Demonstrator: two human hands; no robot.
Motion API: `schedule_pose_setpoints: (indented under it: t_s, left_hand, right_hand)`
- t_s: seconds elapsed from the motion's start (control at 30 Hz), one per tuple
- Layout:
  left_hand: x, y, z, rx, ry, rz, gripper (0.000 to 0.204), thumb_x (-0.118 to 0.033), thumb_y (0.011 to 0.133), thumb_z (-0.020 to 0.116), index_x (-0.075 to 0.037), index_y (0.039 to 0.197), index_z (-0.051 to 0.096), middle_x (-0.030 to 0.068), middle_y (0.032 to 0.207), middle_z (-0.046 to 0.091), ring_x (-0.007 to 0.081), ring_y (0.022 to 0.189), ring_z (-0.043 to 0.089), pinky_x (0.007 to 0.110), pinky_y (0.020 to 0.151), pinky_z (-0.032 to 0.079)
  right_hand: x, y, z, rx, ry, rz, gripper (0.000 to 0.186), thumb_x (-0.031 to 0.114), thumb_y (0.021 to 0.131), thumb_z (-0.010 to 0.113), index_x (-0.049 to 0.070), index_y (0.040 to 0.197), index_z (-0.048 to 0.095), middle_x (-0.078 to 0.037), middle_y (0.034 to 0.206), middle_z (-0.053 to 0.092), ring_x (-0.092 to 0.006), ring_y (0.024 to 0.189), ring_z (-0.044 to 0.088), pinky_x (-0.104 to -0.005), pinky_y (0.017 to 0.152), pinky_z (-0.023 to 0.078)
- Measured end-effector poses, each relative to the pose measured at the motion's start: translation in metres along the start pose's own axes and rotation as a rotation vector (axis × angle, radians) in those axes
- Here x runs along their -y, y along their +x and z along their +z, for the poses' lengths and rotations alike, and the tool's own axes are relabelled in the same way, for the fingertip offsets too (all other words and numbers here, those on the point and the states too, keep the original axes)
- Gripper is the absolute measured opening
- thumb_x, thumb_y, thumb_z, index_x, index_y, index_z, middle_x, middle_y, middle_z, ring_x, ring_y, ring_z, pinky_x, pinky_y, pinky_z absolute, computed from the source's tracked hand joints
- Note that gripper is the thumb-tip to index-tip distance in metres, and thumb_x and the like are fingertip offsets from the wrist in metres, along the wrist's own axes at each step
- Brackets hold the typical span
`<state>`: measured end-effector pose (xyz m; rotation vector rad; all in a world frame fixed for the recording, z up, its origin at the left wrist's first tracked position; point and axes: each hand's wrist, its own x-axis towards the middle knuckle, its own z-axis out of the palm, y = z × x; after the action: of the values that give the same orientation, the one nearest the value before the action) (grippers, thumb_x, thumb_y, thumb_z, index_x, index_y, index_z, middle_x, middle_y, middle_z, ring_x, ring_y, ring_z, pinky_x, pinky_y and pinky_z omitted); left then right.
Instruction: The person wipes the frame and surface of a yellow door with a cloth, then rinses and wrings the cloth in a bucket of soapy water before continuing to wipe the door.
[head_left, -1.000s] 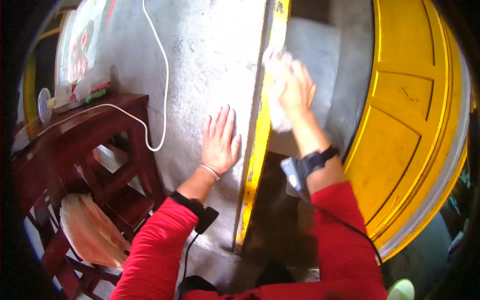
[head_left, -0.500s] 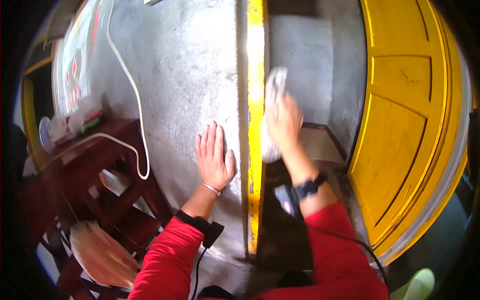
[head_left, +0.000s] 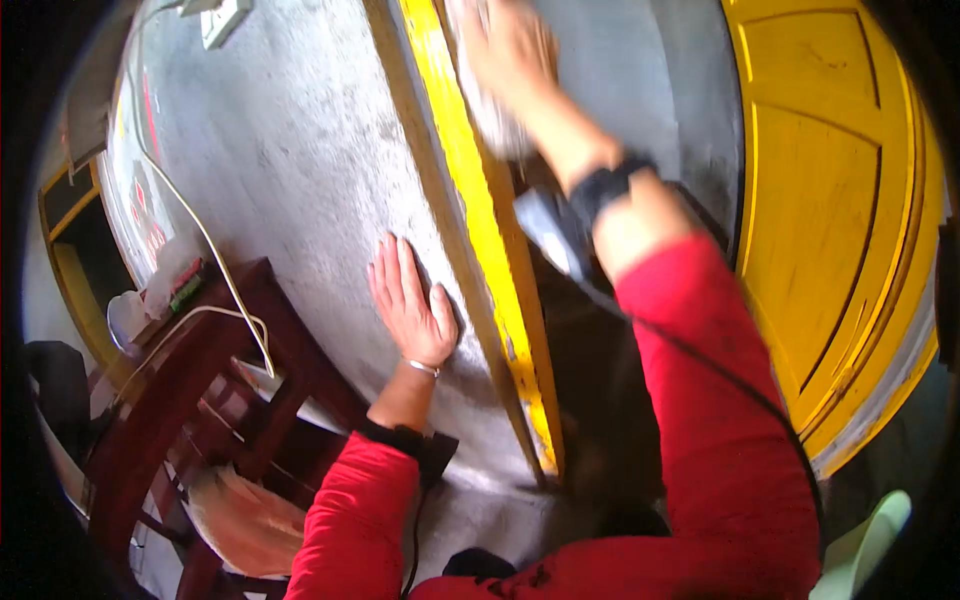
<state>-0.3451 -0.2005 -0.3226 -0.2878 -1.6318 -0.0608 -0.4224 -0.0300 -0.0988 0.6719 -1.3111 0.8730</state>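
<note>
The fingers of my left hand point(head_left: 413, 307) are slightly spread, palm down against the speckled grey wall point(head_left: 280, 150). High up, my right hand point(head_left: 510, 52) grips a white cloth point(head_left: 498, 125) beside the yellow painted doorframe edge point(head_left: 462, 165), somewhat blurred by motion. A band with a device and black cable sits on each forearm, and a bracelet circles my left wrist. The cloth is partly hidden behind my right hand.
At left stands a dark red wooden table point(head_left: 190, 350) with small items, a white cord point(head_left: 200, 225) and a pale pink cloth point(head_left: 240, 515) low down. A yellow panelled door point(head_left: 820, 250) is at right, a pale green object point(head_left: 865, 545) at lower right, a white socket strip point(head_left: 225, 20) high up.
My right hand has moved lower, then back up along the doorframe with the cloth, now near the top of the picture. My left hand stays on the wall. The view has shifted and tilted.
</note>
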Motion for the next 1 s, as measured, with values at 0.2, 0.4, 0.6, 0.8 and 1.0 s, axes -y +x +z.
schedule_pose_setpoints:
  t_s: [0.2, 0.4, 0.6, 0.8, 1.0]
  left_hand:
    - [-0.026, 0.016, 0.035, -0.079, -0.109, 0.08, 0.053, -0.028, 0.091, 0.034, 0.004, 0.134, 0.029, 0.0218, 0.138, 0.029, 0.0359, 0.128, 0.026, 0.043, 0.106, 0.016]
    - [-0.007, 0.005, 0.024, -0.095, -0.059, 0.085, 0.055, -0.034, 0.093, 0.031, 0.004, 0.133, 0.03, 0.0224, 0.138, 0.03, 0.0356, 0.128, 0.027, 0.042, 0.106, 0.017]
    - [0.0, -0.002, 0.015, -0.054, -0.052, 0.048, 0.056, -0.033, 0.091, 0.035, 0.003, 0.133, 0.031, 0.023, 0.137, 0.03, 0.0371, 0.126, 0.029, 0.044, 0.103, 0.021]
    - [0.007, -0.005, 0.019, -0.07, -0.183, 0.077, 0.058, -0.035, 0.092, 0.036, 0.005, 0.134, 0.029, 0.0258, 0.137, 0.028, 0.0365, 0.128, 0.026, 0.044, 0.106, 0.017]
    - [0.003, -0.001, 0.031, -0.113, -0.192, 0.156, 0.056, -0.032, 0.093, 0.037, 0.005, 0.133, 0.03, 0.025, 0.138, 0.028, 0.0363, 0.129, 0.025, 0.046, 0.106, 0.016]
  right_hand:
    - [-0.124, -0.027, 0.038, -0.084, -0.049, 0.271, 0.055, 0.045, 0.087, 0.04, 0.002, 0.12, 0.047, -0.027, 0.118, 0.049, -0.0399, 0.11, 0.047, -0.042, 0.092, 0.038]
    - [-0.078, -0.331, -0.015, 0.036, -0.069, 0.179, 0.037, 0.031, 0.089, 0.042, 0.002, 0.108, 0.057, -0.022, 0.098, 0.058, -0.0385, 0.09, 0.055, -0.0439, 0.08, 0.044]
    - [-0.024, -0.385, -0.067, 0.465, -0.133, 0.646, 0.032, 0.023, 0.09, 0.039, 0.001, 0.107, 0.054, -0.02, 0.097, 0.057, -0.0343, 0.088, 0.056, -0.0403, 0.076, 0.046]
    - [0.008, -0.207, -0.038, 0.064, 0.49, 0.636, 0.04, 0.028, 0.081, 0.054, 0.004, 0.113, 0.052, -0.021, 0.109, 0.052, -0.0345, 0.098, 0.052, -0.0424, 0.083, 0.042]
    - [-0.005, -0.261, -0.045, -0.155, 0.234, 0.282, 0.033, 0.026, 0.085, 0.049, 0.001, 0.105, 0.054, -0.021, 0.102, 0.055, -0.0349, 0.093, 0.052, -0.0414, 0.08, 0.042]
